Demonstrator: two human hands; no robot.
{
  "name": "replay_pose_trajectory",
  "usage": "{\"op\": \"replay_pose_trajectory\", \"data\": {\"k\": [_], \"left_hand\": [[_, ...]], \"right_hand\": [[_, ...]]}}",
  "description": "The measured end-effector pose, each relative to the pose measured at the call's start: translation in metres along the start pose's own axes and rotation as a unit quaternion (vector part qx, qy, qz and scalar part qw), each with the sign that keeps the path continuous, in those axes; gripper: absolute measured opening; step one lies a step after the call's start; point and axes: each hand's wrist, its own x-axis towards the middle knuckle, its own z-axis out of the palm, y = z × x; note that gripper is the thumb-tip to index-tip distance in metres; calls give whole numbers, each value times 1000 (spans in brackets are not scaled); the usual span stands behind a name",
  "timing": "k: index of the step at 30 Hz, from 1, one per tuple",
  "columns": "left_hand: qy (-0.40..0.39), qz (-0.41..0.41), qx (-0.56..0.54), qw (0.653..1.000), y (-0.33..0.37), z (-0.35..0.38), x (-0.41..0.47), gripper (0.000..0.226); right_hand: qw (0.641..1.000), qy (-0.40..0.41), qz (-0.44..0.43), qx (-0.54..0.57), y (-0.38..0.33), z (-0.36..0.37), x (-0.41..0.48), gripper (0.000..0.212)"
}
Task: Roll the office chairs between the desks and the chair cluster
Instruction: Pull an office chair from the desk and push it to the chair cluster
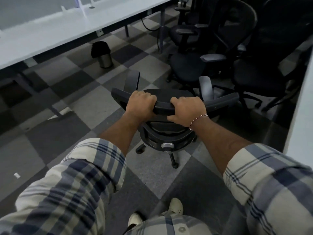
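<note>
- Plaid sleeves (81,180) closest, reaching forward.
- Wrapped firmly over rigid top rail (162,108) of black office chair (160,133), just ahead on checked carpet (84,99): left hand (141,103) and right hand (186,108).
- Probably heavy but free-rolling on casters (174,165); best steered from that rail.
- Near ahead-right, chair cluster (220,65); desk (67,28) left, second desk (304,99) edging right; open floor leftward, past bin (104,56).

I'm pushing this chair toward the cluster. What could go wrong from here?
1. The left hand and right hand grip the back of the chair, which faces the cluster. Its armrest may snag a parked chair's arm or base.
2. The right desk is close, so the back's end might scrape it.
3. A rear caster sits near the shoe and could catch a step.
</note>
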Motion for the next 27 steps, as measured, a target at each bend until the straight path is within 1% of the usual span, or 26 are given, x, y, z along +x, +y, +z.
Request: {"op": "replay_pose_trajectory", "data": {"k": [11, 17, 20, 27], "left_hand": [[-16, -105, 31, 994, -121, -19, -105, 28], [-26, -174, 46, 983, -176, -32, -159, 24], [-16, -205, 54, 977, -203, -33, -182, 23], [3, -288, 92, 953, -266, -28, -222, 34]], "right_hand": [[994, 18, -110, -8, -142, -17, 62, 53], [984, 38, -175, -10, -216, -26, 94, 55], [977, 41, -209, -5, -248, -32, 112, 54], [950, 62, -305, 0, -318, -38, 169, 56]]}}
